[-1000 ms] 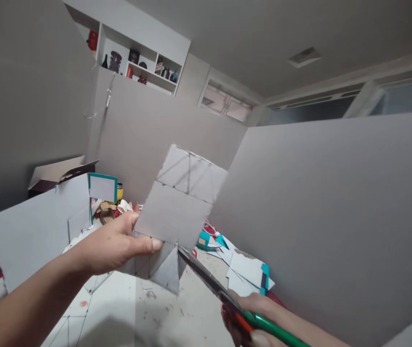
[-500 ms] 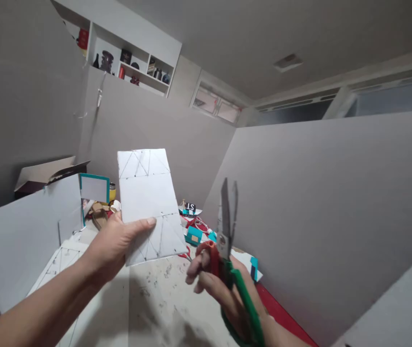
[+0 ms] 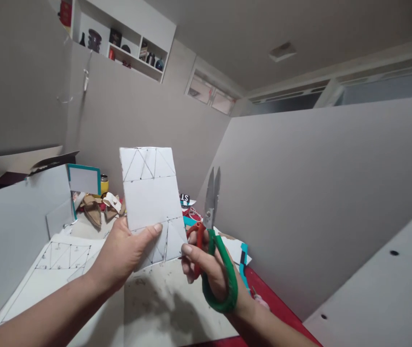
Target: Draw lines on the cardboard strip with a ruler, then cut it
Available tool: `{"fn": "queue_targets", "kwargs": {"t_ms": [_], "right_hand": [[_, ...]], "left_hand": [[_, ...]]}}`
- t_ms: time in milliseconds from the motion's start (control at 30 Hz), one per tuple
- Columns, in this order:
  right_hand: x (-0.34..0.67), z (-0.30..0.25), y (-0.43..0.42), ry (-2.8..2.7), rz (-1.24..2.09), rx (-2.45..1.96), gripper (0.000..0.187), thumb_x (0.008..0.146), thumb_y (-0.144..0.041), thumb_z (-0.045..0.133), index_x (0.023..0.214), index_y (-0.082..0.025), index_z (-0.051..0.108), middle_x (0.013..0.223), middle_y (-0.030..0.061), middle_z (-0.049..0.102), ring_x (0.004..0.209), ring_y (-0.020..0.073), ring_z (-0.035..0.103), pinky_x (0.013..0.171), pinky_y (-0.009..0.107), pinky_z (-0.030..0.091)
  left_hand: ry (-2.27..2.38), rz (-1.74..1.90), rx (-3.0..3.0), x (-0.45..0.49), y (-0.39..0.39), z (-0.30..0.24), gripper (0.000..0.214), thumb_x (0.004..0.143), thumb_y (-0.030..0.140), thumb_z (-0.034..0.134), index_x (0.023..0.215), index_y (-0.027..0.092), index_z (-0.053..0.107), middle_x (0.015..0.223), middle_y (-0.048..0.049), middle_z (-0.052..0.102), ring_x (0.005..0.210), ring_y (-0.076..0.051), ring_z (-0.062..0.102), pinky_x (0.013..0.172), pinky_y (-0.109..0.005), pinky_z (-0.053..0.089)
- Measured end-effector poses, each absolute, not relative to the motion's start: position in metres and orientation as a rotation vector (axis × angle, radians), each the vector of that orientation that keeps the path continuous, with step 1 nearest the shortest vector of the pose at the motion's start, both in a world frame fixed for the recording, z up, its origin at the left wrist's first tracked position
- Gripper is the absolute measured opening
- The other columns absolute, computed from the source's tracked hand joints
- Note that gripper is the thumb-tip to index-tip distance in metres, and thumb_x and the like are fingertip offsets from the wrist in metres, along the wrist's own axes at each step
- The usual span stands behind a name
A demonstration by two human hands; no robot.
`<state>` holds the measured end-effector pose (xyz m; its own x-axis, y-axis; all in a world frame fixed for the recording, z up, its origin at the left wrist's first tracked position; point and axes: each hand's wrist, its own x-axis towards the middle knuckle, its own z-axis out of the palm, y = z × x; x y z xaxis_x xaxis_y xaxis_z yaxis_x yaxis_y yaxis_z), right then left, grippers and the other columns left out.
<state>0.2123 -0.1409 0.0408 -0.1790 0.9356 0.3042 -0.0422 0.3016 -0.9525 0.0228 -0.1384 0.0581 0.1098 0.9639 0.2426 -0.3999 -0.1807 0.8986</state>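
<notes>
My left hand (image 3: 126, 246) grips a white rectangular board (image 3: 151, 200) by its lower left, thumb across the front. Pen-drawn triangles and lines run along the board's top and bottom bands. Scissors (image 3: 211, 207) with one green and one orange-red handle loop point upward in my right hand (image 3: 209, 267), blades slightly apart. The right thumb and fingertips are at the board's lower right corner and appear to touch it. Below, on the table, lies a white sheet (image 3: 43, 284) marked with similar triangles.
A large white panel (image 3: 14, 236) stands at the left, with an open box (image 3: 35, 166) behind it. Brown cardboard pieces (image 3: 92, 209) and a yellow container (image 3: 103, 184) sit at the back. Teal-edged scraps (image 3: 244, 255) lie on the right, beside the red table edge (image 3: 274, 308).
My right hand has brought the scissors left and up to the board's corner, and the blades have closed somewhat. The view has shifted slightly; the left hand keeps its hold.
</notes>
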Motion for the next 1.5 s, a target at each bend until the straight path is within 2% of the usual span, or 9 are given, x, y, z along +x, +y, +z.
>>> {"fn": "queue_targets", "kwargs": {"t_ms": [200, 300, 400, 500, 733, 833, 1000, 1267, 1500], "right_hand": [[0.211, 0.030, -0.143, -1.176, 1.281, -0.943, 0.049, 0.064, -0.050, 0.088, 0.083, -0.020, 0.054, 0.062, -0.0010, 0.063, 0.048, 0.0122, 0.057, 0.036, 0.018, 0.041], [0.212, 0.027, -0.144, -1.234, 1.229, -0.969, 0.047, 0.069, -0.054, 0.083, 0.083, -0.020, 0.054, 0.063, -0.0001, 0.063, 0.048, 0.0124, 0.057, 0.038, 0.020, 0.042], [0.220, 0.019, -0.140, -1.459, 0.818, -0.961, 0.033, 0.083, -0.048, 0.075, 0.085, -0.020, 0.057, 0.072, 0.0018, 0.065, 0.053, 0.0129, 0.058, 0.049, 0.025, 0.050], [0.235, 0.009, -0.134, -1.681, 0.263, -0.840, 0.021, 0.085, -0.033, 0.076, 0.089, -0.023, 0.059, 0.090, 0.0055, 0.069, 0.070, 0.0177, 0.065, 0.064, 0.032, 0.057], [0.252, 0.003, -0.122, -2.157, -0.389, -0.428, 0.040, 0.084, -0.008, 0.073, 0.116, -0.028, 0.058, 0.117, 0.0103, 0.076, 0.099, 0.0270, 0.073, 0.088, 0.048, 0.058], [0.250, 0.007, -0.117, -2.257, -0.387, -0.348, 0.044, 0.086, -0.004, 0.065, 0.124, -0.025, 0.057, 0.112, 0.0094, 0.077, 0.097, 0.0258, 0.074, 0.084, 0.044, 0.059], [0.250, 0.011, -0.116, -2.160, -0.328, -0.392, 0.036, 0.087, -0.004, 0.061, 0.114, -0.028, 0.054, 0.093, 0.0045, 0.075, 0.082, 0.0223, 0.072, 0.073, 0.041, 0.059], [0.248, 0.026, -0.112, -1.811, 0.243, -0.872, 0.016, 0.087, -0.024, 0.068, 0.094, -0.026, 0.054, 0.083, -0.0006, 0.061, 0.070, 0.0165, 0.057, 0.065, 0.032, 0.049], [0.246, 0.037, -0.098, -1.627, 0.703, -1.067, 0.034, 0.075, -0.038, 0.079, 0.082, -0.023, 0.050, 0.072, -0.0053, 0.054, 0.064, 0.0133, 0.049, 0.061, 0.029, 0.042]], "left_hand": [[0.843, 1.500, 1.140, 0.028, -0.138, 0.051, 0.043, 0.076, 0.040, 0.079, 0.104, 0.008, 0.077, 0.091, -0.0146, 0.081, 0.084, -0.032, 0.076, 0.074, -0.038, 0.060], [0.868, 1.491, 1.148, 0.028, -0.137, 0.049, 0.042, 0.075, 0.039, 0.081, 0.104, 0.009, 0.077, 0.095, -0.0141, 0.081, 0.088, -0.032, 0.076, 0.078, -0.039, 0.061], [0.849, 1.429, 1.101, 0.027, -0.134, 0.049, 0.044, 0.074, 0.035, 0.082, 0.109, 0.011, 0.076, 0.102, -0.0144, 0.081, 0.087, -0.031, 0.076, 0.078, -0.038, 0.062], [0.843, 1.394, 1.009, 0.024, -0.129, 0.050, 0.048, 0.072, 0.031, 0.083, 0.115, 0.011, 0.074, 0.103, -0.0153, 0.081, 0.083, -0.031, 0.077, 0.075, -0.037, 0.061], [0.912, 1.313, 0.921, 0.027, -0.125, 0.049, 0.048, 0.065, 0.019, 0.080, 0.111, 0.008, 0.073, 0.092, -0.0148, 0.081, 0.078, -0.031, 0.076, 0.071, -0.037, 0.059], [0.904, 1.284, 0.925, 0.031, -0.126, 0.045, 0.038, 0.064, 0.018, 0.078, 0.101, 0.009, 0.073, 0.088, -0.0128, 0.081, 0.074, -0.029, 0.075, 0.070, -0.036, 0.058], [1.008, 1.216, 1.000, 0.036, -0.124, 0.034, 0.030, 0.065, 0.018, 0.077, 0.094, 0.012, 0.073, 0.086, -0.0123, 0.081, 0.065, -0.024, 0.072, 0.059, -0.032, 0.054], [0.957, 1.094, 1.044, 0.043, -0.124, 0.027, 0.021, 0.064, 0.014, 0.075, 0.086, 0.013, 0.075, 0.074, -0.0111, 0.080, 0.060, -0.023, 0.071, 0.054, -0.028, 0.052], [0.942, 1.073, 1.026, 0.041, -0.121, 0.025, 0.027, 0.066, 0.015, 0.077, 0.092, 0.011, 0.074, 0.077, -0.0133, 0.080, 0.060, -0.022, 0.072, 0.052, -0.026, 0.052]]}}
